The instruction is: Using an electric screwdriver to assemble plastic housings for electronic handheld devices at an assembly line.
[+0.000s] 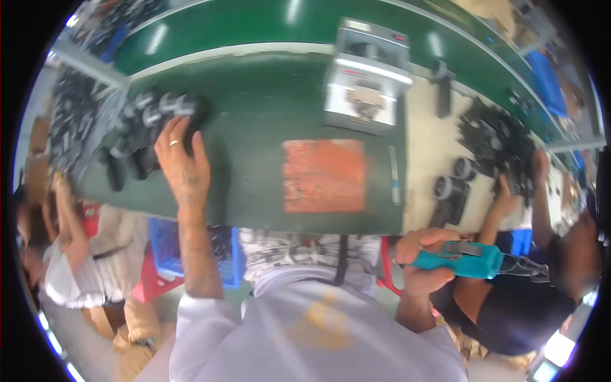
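Observation:
My left hand (186, 167), with a ring on one finger, reaches over a cluster of black parts with grey round ends (153, 114) at the left of the green-topped bench. Its fingers are stretched out, thumb apart, with a dark part showing between them; whether they touch it is blurred. At the lower right, my right hand (423, 258) is wrapped round a teal power screwdriver (461, 258), held in front of the bench edge. A metal clip sits on its side and a coiled wire trails from its right end.
On the bench lie an orange-red mat (324, 176) and a thin pen-like tool (394, 175); a grey-white machine (368, 79) stands behind. To the right are black parts (496, 140) and a co-worker's hands (505, 202). A blue crate (167, 248) stands below; another person sits at left.

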Demonstrator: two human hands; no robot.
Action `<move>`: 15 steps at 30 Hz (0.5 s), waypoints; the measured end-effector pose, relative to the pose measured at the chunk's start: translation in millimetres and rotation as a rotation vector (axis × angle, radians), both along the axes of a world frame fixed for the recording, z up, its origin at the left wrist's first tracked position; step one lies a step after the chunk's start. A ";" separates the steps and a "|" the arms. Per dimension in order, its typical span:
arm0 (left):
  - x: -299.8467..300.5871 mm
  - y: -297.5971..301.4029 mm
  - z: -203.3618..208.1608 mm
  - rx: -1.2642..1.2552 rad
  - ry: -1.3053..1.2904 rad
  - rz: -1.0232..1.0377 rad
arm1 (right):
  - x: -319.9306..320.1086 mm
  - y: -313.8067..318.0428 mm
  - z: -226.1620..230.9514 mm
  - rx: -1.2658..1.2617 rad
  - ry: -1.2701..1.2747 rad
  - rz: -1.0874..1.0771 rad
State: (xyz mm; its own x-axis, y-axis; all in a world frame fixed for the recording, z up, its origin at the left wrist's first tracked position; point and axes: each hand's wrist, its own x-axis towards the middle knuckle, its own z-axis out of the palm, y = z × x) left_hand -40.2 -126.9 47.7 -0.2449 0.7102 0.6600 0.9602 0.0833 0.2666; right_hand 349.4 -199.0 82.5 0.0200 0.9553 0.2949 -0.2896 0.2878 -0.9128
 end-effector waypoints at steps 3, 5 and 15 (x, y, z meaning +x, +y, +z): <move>97.3 4.1 39.6 -0.042 -0.297 -0.362 | 8.8 -10.9 -1.7 0.018 0.061 0.065; 164.8 11.4 44.1 -0.209 -0.342 -0.665 | 10.2 -17.9 4.9 0.005 0.100 0.080; 381.2 11.1 -34.2 -0.327 -0.075 -1.015 | 22.2 -37.1 17.0 -0.091 -0.095 0.066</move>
State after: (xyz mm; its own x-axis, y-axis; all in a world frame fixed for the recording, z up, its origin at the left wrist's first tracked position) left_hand 340.9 -115.8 13.6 0.5281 0.7443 0.4088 0.6024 -0.6676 0.4375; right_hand 371.7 -236.1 99.4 -0.0675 0.9764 0.2049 -0.2158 0.1863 -0.9585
